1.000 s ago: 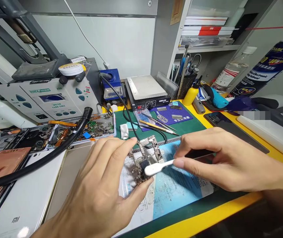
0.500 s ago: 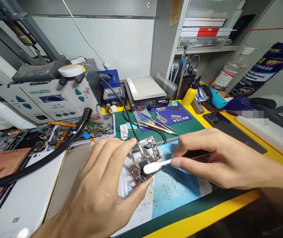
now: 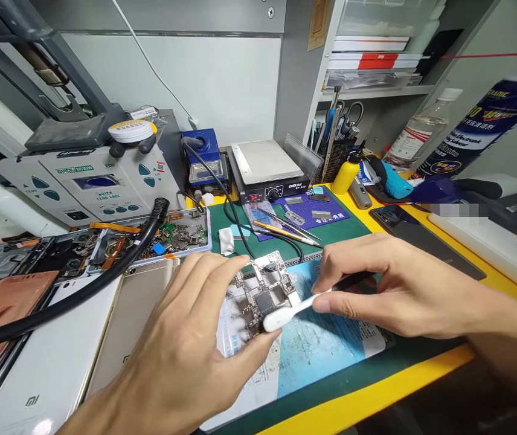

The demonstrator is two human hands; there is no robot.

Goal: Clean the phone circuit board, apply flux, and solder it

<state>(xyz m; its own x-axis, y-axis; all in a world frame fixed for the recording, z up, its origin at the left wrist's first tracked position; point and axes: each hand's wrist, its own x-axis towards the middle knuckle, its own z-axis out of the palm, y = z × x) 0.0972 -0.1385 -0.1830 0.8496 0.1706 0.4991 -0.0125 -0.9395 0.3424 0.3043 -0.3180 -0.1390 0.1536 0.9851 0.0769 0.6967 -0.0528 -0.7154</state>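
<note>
A small phone circuit board (image 3: pixel 263 290) lies tilted on a blue and white printed sheet (image 3: pixel 326 344) near the front of the bench. My left hand (image 3: pixel 186 344) pinches the board between thumb and forefinger, steadying it. My right hand (image 3: pixel 394 290) is closed round a white brush (image 3: pixel 285 315) with a dark handle, its white head pressed against the board's lower right edge beside a dark chip.
A tray of loose parts (image 3: pixel 168 235) and a black hose (image 3: pixel 81 290) lie left, with phone shells (image 3: pixel 41 374) below. A heating plate (image 3: pixel 265 166), tweezers (image 3: pixel 285 229), yellow bottle (image 3: pixel 349 169) and a dark phone (image 3: pixel 421 238) stand behind and right.
The brush head has slid slightly down and along the board's lower edge. My left hand keeps the board pinched; the board has tipped a little flatter.
</note>
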